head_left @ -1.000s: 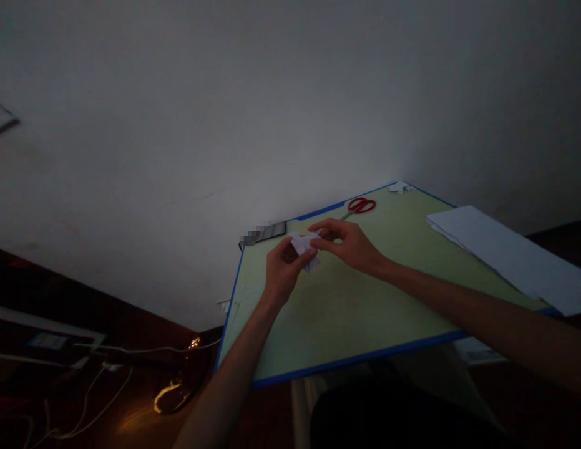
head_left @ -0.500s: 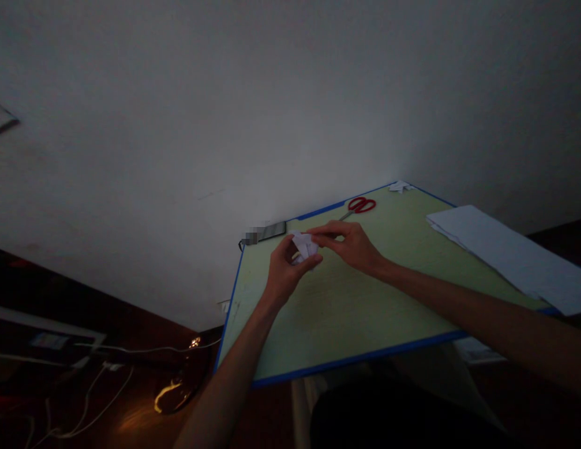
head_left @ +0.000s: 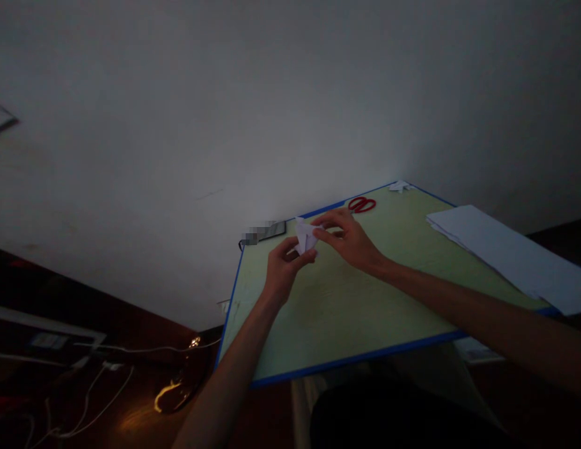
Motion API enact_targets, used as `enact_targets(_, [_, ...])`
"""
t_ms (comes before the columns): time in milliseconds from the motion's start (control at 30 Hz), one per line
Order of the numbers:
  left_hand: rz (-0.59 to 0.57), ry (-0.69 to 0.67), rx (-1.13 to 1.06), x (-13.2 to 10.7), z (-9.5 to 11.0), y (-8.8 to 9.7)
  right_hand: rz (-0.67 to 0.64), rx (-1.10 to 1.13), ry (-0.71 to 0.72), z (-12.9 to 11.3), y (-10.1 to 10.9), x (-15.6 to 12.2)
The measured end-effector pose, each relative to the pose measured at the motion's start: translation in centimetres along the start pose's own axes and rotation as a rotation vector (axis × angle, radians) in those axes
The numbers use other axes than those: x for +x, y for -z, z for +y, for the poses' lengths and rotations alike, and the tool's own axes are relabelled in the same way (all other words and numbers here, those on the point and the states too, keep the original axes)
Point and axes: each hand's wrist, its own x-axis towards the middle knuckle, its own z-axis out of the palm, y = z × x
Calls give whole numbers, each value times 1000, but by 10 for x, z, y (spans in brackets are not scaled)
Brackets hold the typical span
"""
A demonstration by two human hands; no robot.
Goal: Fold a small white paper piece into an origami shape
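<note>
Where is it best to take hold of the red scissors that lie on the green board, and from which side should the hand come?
Probably by the red handle loops of the scissors. They lie flat near the far edge of the green board, loops pointing right, blades toward the right hand. Coming from above and from the right keeps the fingers off the blades.

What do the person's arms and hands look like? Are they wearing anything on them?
Both arms are bare all the way down, with no sleeves showing. The left hand and the right hand have no gloves, and I can't see a watch, ring or bracelet, though the room is dim. The forearms are long and slim, and the fingers thin.
</note>
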Motion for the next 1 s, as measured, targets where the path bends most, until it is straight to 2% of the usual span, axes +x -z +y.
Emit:
enact_targets(200, [57, 5, -7, 2, 0, 2, -121, 49, 31, -1, 8, 7])
enact_targets(400, [139, -3, -49, 3, -4, 3, -77, 25, 25, 2, 9, 7])
enact_targets(600, [144, -18, -85, 4, -7, 2, -44, 35, 32, 1, 7, 6])
enact_targets(1000, [134, 26, -105, 3, -3, 0, -65, 16, 24, 1, 8, 5])
